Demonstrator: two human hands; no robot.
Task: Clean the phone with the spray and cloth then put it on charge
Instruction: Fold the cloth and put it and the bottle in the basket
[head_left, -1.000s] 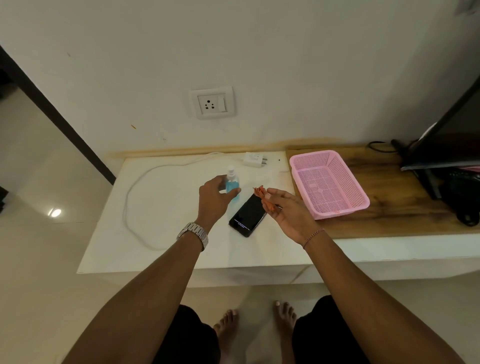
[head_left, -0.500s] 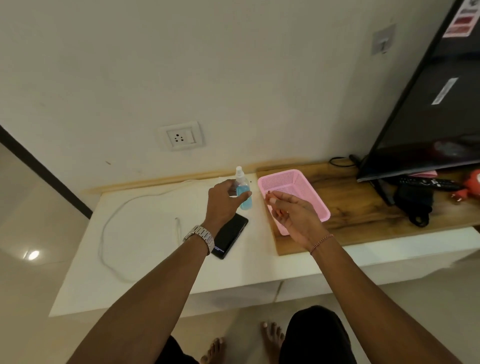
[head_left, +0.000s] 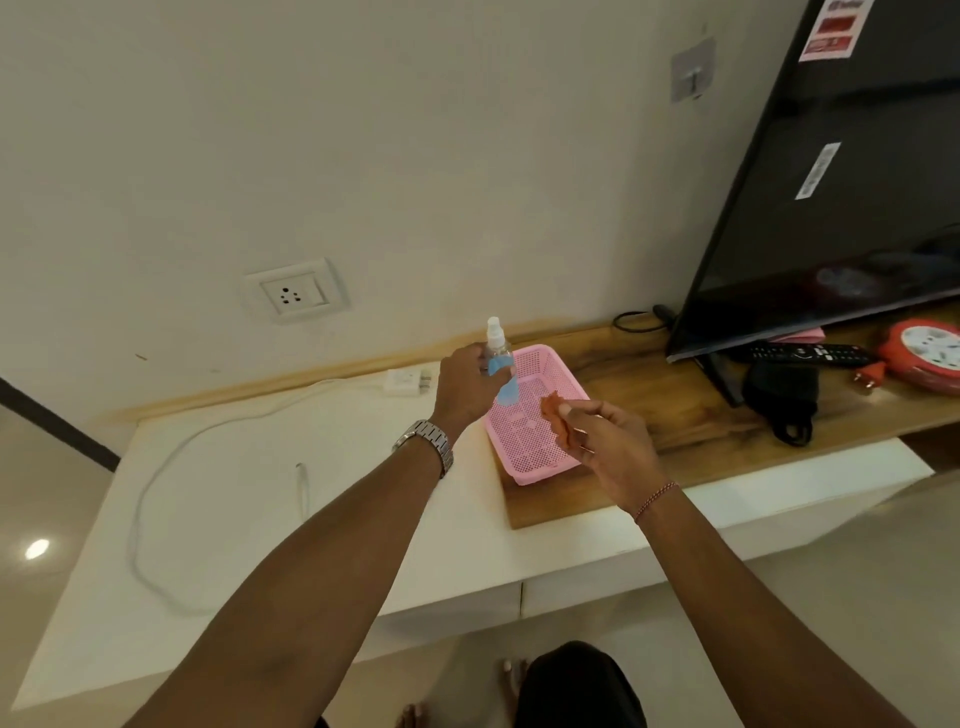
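My left hand (head_left: 467, 387) grips a small clear spray bottle (head_left: 497, 358) with blue liquid and a white nozzle, held above the left rim of the pink basket (head_left: 524, 447). My right hand (head_left: 605, 441) pinches a small orange cloth (head_left: 558, 423) over the basket's right side. The phone is hidden, apparently behind my left forearm. A white charger adapter (head_left: 407, 382) lies near the wall, its white cable (head_left: 171, 467) looping across the white counter (head_left: 249, 519), with the free plug end (head_left: 301, 483) lying near my left arm. A wall socket (head_left: 293, 293) sits above the counter.
A wooden board (head_left: 675, 410) carries the basket. To the right stand a black television (head_left: 841, 182), a remote (head_left: 810, 354), a black pouch (head_left: 784, 400) and a red extension reel (head_left: 927, 356). A person's bare feet show on the tiled floor below.
The view swung right and up. Both hands moved from above the phone to over the pink basket, carrying the bottle and cloth. The phone has passed out of sight behind my left arm.
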